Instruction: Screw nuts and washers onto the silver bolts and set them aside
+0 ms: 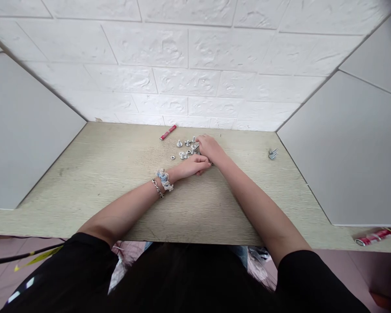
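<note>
My left hand [194,165] is closed, its fingers curled together just in front of a loose pile of metal bolts and nuts [193,148]. Whatever sits inside that grip is too small and covered to name. Right behind it, my right hand [209,147] bends down over the right side of the pile, fingers curled. Its fingertips are mostly hidden, and a bolt [193,139] stands beside its knuckles. To the left of the pile are a bolt with a wide washer [179,143] and a single nut [173,158].
A red marker-like tube [168,132] lies behind the pile on the wooden tabletop [94,174]. A small group of bolts [273,154] is at the right. White brick-patterned wall [195,78] and grey side panels [352,156] bound the table. Another red tube [373,238] lies at the front right edge.
</note>
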Demonstrator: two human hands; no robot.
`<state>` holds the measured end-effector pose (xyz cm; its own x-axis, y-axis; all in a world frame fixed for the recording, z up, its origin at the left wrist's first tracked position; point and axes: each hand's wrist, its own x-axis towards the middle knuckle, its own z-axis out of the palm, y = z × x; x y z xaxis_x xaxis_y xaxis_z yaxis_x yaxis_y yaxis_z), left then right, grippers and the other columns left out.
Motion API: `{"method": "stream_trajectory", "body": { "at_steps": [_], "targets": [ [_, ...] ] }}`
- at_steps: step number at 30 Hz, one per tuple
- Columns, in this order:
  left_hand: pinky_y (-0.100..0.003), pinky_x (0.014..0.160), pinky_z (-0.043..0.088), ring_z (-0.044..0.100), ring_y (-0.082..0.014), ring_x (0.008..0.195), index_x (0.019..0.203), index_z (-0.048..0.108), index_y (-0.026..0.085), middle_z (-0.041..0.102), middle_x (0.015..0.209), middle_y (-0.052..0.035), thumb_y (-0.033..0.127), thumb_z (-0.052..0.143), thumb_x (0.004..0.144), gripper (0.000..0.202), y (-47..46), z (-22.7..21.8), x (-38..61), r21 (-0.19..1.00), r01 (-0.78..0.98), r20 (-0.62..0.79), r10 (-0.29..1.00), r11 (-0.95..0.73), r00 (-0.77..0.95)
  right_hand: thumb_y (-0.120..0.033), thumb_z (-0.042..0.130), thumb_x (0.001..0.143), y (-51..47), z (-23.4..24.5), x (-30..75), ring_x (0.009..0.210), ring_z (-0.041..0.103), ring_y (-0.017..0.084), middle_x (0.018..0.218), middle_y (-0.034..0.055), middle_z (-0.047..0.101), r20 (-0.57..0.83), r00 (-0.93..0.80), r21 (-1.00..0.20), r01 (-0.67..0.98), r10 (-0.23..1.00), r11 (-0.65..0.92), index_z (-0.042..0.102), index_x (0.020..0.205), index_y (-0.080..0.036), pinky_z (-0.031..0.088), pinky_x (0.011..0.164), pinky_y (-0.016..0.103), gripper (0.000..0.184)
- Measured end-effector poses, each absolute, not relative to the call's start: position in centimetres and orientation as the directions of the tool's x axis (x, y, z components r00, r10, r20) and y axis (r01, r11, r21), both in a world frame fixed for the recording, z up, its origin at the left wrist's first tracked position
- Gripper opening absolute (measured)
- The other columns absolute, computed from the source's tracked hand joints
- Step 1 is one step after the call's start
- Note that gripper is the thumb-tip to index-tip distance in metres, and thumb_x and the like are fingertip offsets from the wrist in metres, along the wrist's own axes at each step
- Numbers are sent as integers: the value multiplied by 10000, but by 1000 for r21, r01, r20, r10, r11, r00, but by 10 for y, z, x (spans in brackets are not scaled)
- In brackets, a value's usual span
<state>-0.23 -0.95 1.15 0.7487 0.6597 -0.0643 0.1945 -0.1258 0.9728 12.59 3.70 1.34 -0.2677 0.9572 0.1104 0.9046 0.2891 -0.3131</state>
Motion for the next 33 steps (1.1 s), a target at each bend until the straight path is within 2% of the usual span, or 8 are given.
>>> {"method": "stream_trajectory", "body": {
  "at_steps": [3, 9, 13, 16, 19, 24, 27, 33],
  "targets": [
    [-237, 512, 307, 412, -87, 494, 566, 436, 164, 456, 514, 20, 352, 504, 824, 327, -10, 12, -2, 972, 194, -57, 664, -135, 746, -2, 323, 829, 37, 12, 127, 992, 557, 204, 1104, 125, 627, 116, -248, -360, 892, 962, 274, 607, 1081, -107, 406, 878, 299, 394],
    [-243, 524, 320, 419, -93, 503, 568, 438, 165, 456, 515, 18, 346, 507, 819, 317, -10, 13, -3, 970, 204, -70, 660, -128, 748, -14, 320, 821, 36, 12, 127, 970, 559, 204, 1089, 122, 633, 158, -239, -420, 862, 958, 284, 610, 1075, -104, 412, 869, 306, 396],
    [-238, 524, 321, 416, -88, 501, 576, 444, 162, 461, 518, 18, 294, 508, 811, 277, -10, 13, -2, 972, 200, -70, 663, -122, 745, -15, 309, 817, 31, 20, 129, 988, 557, 202, 1081, 112, 627, 253, -236, -452, 829, 938, 330, 619, 1028, -122, 423, 881, 314, 391],
    [-229, 540, 350, 437, -85, 529, 629, 468, 156, 469, 561, 21, 235, 517, 791, 187, -10, 13, -1, 992, 124, -77, 686, -19, 723, -45, 300, 838, 24, 30, 131, 996, 559, 189, 1054, 100, 622, 392, -194, -477, 793, 899, 379, 616, 998, -144, 431, 894, 306, 367],
    [-228, 580, 403, 470, -86, 579, 726, 513, 144, 503, 656, 4, 256, 499, 827, 152, -7, 11, -1, 980, -56, -100, 709, 193, 699, -94, 279, 873, 10, 37, 135, 989, 564, 169, 1031, 88, 623, 511, -124, -499, 763, 851, 410, 608, 978, -166, 439, 891, 292, 353],
    [-233, 606, 440, 527, -91, 613, 902, 570, 126, 582, 785, -43, 364, 417, 920, 283, -1, 5, -2, 867, -253, -148, 706, 430, 692, -178, 290, 908, -22, 29, 148, 1039, 568, 170, 1093, 78, 621, 526, -57, -545, 743, 848, 388, 602, 949, -204, 467, 853, 304, 316],
    [-217, 582, 437, 543, -84, 602, 941, 588, 119, 612, 801, -54, 372, 406, 943, 312, 0, 3, -1, 848, -237, -201, 701, 474, 684, -206, 318, 911, -37, 19, 155, 1049, 572, 169, 1072, 88, 632, 519, -44, -571, 725, 853, 385, 604, 932, -197, 481, 847, 299, 287],
    [-170, 573, 430, 538, -52, 572, 864, 610, 88, 631, 753, -46, 252, 504, 921, 204, -2, 2, 2, 876, -208, -205, 727, 435, 655, -160, 361, 875, -41, 1, 153, 976, 610, 158, 1010, 80, 653, 560, -38, -615, 651, 828, 446, 603, 858, -198, 500, 867, 315, 246]
  ]
}}
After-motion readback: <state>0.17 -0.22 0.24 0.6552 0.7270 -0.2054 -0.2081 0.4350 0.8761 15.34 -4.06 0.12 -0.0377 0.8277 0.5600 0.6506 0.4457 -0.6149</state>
